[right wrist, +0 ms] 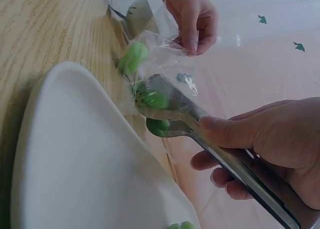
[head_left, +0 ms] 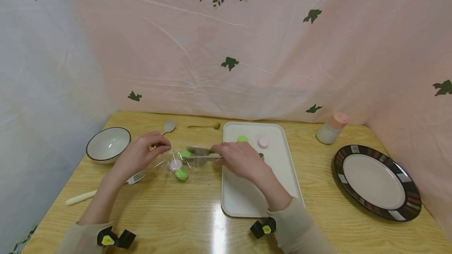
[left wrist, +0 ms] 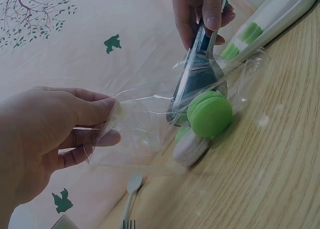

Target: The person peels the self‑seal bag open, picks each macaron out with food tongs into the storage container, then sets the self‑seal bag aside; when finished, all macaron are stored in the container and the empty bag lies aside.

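Observation:
My left hand (head_left: pixel 141 153) pinches the edge of a clear plastic bag (left wrist: pixel 142 126) between thumb and fingers, lifting its mouth off the table. Inside lie green macarons (left wrist: pixel 212 114) and a pale lavender macaron (left wrist: pixel 190 148), low in the bag near the wood. From the right, my right hand (head_left: pixel 241 162) grips metal tongs (right wrist: pixel 220 151) by the handles. Their broad heads reach into the bag, with green showing right at them in the right wrist view. I cannot tell whether the tongs hold that macaron.
Under my right forearm lies a white tray (head_left: pixel 243 201) bearing a green macaron (head_left: pixel 242 138) and a pink macaron (head_left: pixel 263 142). Left are a bowl (head_left: pixel 109 144), a fork (head_left: pixel 81 198) and a spoon (head_left: pixel 169 126). A small golden spoon (head_left: pixel 203 126), pink-capped jar (head_left: pixel 328 133) and dark-rimmed plate (head_left: pixel 374 181) stand around.

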`<state>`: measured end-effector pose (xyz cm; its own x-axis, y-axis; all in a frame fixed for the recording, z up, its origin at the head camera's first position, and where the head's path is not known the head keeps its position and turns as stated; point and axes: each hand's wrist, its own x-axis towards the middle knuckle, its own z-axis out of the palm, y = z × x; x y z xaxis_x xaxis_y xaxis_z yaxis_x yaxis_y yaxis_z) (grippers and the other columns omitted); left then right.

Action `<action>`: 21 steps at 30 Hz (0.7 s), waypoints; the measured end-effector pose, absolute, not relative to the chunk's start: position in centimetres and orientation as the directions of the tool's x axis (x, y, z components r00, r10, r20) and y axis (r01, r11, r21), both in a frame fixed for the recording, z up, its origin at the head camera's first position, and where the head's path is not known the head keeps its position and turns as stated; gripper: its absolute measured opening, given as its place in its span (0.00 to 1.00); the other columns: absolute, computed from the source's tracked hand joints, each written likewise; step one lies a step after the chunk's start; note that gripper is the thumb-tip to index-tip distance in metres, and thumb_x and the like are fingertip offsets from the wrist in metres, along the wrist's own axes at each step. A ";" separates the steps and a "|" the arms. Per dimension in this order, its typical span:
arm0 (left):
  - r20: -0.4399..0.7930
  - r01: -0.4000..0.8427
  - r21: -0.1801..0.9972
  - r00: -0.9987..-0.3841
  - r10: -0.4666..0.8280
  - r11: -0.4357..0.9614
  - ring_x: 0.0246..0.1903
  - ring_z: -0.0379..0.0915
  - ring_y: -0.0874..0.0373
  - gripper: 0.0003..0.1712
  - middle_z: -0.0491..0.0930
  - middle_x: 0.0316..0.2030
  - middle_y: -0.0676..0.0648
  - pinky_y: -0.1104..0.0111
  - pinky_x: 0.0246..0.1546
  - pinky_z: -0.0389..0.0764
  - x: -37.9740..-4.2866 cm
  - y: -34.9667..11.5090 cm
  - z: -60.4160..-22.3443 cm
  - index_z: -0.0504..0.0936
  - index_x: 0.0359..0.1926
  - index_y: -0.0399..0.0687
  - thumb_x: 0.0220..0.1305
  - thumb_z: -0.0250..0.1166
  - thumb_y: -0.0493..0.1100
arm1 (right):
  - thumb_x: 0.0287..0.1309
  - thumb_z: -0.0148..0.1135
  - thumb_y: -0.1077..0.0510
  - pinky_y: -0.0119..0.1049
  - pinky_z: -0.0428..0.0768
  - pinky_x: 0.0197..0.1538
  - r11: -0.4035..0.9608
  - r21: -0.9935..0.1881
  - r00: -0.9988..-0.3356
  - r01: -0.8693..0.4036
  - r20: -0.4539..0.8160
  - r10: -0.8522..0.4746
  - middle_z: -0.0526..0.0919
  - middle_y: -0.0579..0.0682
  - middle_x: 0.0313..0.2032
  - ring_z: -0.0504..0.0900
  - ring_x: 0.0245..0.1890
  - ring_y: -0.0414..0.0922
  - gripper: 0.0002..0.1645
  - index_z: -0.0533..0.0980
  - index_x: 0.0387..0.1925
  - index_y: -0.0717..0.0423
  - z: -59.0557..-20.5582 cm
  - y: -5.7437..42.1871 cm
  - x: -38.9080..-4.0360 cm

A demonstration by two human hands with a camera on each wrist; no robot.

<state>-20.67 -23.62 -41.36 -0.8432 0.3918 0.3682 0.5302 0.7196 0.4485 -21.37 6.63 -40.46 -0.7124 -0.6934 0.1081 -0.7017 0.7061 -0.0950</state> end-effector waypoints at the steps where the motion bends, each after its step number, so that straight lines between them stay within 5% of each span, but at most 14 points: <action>1: 0.369 0.530 0.449 -0.843 0.391 0.719 0.26 0.70 0.70 0.02 0.77 0.28 0.60 0.75 0.27 0.74 -20.7 -23.6 -41.4 0.84 0.34 0.54 0.60 0.65 0.42 | 0.60 0.61 0.48 0.28 0.65 0.21 0.706 -0.095 -0.713 -0.701 0.109 -0.693 0.85 0.42 0.39 0.75 0.23 0.37 0.17 0.77 0.50 0.45 -40.4 6.6 -21.3; 21: 0.349 0.515 0.459 -0.854 0.386 0.724 0.28 0.71 0.70 0.03 0.78 0.30 0.61 0.74 0.29 0.75 -20.6 -23.7 -41.4 0.83 0.35 0.58 0.61 0.65 0.43 | 0.60 0.61 0.49 0.28 0.63 0.19 0.710 -0.098 -0.717 -0.697 0.110 -0.688 0.84 0.40 0.34 0.70 0.20 0.36 0.15 0.77 0.48 0.45 -40.7 6.3 -21.2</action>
